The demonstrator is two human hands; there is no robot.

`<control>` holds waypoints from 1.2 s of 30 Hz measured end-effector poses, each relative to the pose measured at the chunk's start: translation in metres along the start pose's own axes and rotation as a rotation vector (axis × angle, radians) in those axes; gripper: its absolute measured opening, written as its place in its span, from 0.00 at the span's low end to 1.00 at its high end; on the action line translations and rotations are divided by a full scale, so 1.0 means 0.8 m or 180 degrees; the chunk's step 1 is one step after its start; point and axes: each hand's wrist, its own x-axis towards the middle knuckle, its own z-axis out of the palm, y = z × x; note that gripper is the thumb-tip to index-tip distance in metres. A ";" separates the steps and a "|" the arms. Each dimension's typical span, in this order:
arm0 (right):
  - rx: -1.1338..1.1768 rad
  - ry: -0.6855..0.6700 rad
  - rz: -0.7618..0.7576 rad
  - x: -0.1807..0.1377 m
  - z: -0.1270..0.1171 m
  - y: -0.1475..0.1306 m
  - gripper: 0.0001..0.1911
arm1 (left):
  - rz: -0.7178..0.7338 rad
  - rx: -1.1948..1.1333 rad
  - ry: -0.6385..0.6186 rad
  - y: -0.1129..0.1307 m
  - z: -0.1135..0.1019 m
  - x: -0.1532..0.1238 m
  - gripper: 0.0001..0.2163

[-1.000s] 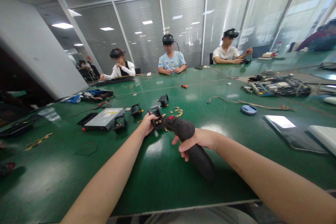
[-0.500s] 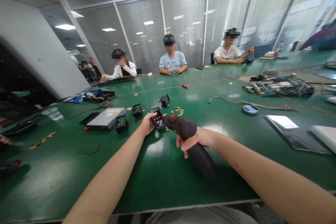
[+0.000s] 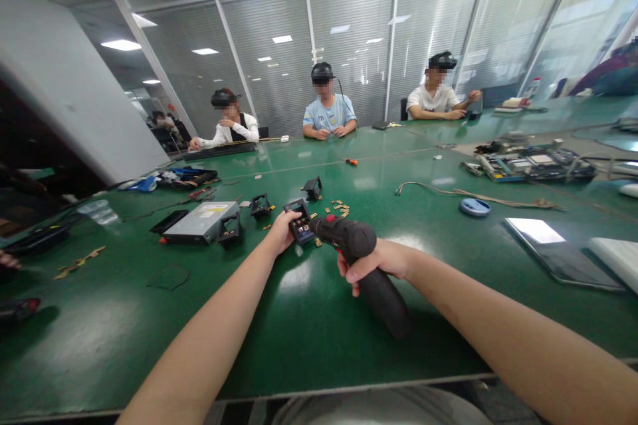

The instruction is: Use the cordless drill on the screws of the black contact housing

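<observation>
My right hand [image 3: 375,263] is wrapped round the grip of a black electric screwdriver [image 3: 366,265], whose nose points at a small black bracket part [image 3: 300,220]. My left hand [image 3: 283,231] is closed on that part and holds it on the green table [image 3: 309,319]. Small gold-coloured metal pieces [image 3: 339,208] lie scattered just beyond the part. Two more black brackets, one [image 3: 260,206] to the left and one [image 3: 312,188] further back, stand on the table.
A grey optical drive [image 3: 201,222] lies to the left, with another bracket [image 3: 228,231] beside it. A circuit board [image 3: 528,165], a cable [image 3: 468,197], a blue disc [image 3: 474,206] and a tablet [image 3: 553,249] are at the right. Three people sit across the table.
The view has shifted a little; both hands keep their hold and the screwdriver stays against the part. A person at the far right lowered a raised hand.
</observation>
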 end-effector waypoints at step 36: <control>-0.0192 0.0038 -0.0130 -0.002 0.007 -0.006 0.17 | -0.0003 0.0019 0.0008 0.004 0.009 -0.004 0.14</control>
